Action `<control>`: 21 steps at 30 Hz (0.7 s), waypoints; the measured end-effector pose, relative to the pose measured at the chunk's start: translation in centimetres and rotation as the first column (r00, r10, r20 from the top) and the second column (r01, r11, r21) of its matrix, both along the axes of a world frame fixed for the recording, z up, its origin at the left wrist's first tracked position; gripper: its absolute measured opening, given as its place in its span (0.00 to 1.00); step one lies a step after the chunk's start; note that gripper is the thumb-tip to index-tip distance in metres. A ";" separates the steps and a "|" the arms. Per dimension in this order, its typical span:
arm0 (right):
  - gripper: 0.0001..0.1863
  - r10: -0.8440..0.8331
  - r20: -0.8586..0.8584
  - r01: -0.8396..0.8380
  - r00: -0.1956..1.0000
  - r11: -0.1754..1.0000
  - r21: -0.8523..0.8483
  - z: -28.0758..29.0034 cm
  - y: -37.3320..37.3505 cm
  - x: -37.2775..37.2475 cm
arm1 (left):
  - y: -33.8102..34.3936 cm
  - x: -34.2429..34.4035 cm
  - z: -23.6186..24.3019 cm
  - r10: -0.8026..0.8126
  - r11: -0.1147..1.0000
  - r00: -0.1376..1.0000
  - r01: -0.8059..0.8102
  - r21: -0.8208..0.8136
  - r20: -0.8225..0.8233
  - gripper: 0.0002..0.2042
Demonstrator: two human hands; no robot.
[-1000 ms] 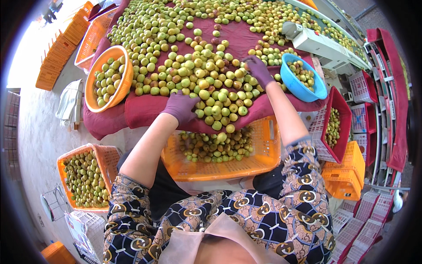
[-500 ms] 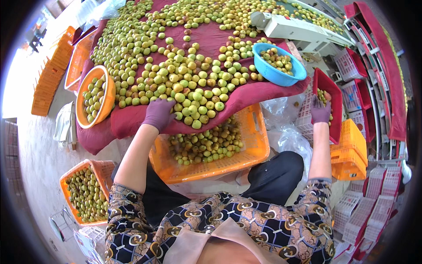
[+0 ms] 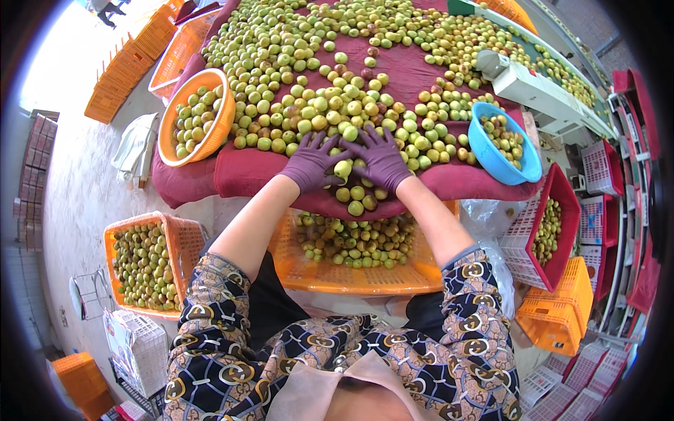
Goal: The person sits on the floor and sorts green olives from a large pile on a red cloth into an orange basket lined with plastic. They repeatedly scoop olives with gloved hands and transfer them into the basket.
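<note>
A heap of round green and reddish-brown fruit, like fresh jujubes [image 3: 337,105], covers a table draped in dark red cloth [image 3: 281,181]. Both my hands wear purple gloves and rest side by side at the near edge of the heap. My left hand [image 3: 309,163] lies with spread fingers on the fruit. Beside it, my right hand [image 3: 383,161] is spread too, its fingertips among the jujubes. Between my hands a few fruits show, and several sit at the cloth's front edge. Below this edge stands a large orange crate [image 3: 351,279] holding more jujubes.
An orange basin [image 3: 223,123] of fruit stands on the table's left, a blue basin [image 3: 523,168] on its right. To the right is a red-lined crate [image 3: 567,210] with fruit, beside orange crates [image 3: 562,309]. Another filled crate [image 3: 186,245] sits at left. A white machine [image 3: 533,91] borders the table.
My right hand has come from the red-lined crate at right to the heap, beside my left hand. My left hand has moved inward over the fruit. The view has turned.
</note>
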State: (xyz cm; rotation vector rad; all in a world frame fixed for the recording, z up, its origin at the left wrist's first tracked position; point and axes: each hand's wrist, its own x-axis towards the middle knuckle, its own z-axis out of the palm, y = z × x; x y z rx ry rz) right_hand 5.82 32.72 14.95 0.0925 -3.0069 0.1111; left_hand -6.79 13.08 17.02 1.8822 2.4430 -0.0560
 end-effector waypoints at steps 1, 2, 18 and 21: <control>0.35 -0.032 0.021 0.031 0.999 0.999 0.026 0.3 0.6 -1.0 | -0.3 -0.7 -0.6 0.034 0.999 0.999 -0.034 0.017 -0.007 0.36; 0.34 -0.076 0.039 0.074 0.996 0.996 0.057 0.7 1.6 -1.6 | -0.3 -1.1 -0.4 0.056 0.998 0.998 -0.055 0.038 -0.017 0.36; 0.38 -0.415 0.127 0.404 0.901 0.909 0.107 1.1 3.3 7.4 | -3.2 -9.2 2.8 0.607 0.759 0.783 -0.622 -0.190 -0.135 0.41; 0.23 -0.291 -0.096 0.280 0.952 0.953 -0.112 3.1 2.2 5.0 | -2.5 -8.9 4.1 0.647 0.733 0.762 -0.630 -0.259 -0.025 0.40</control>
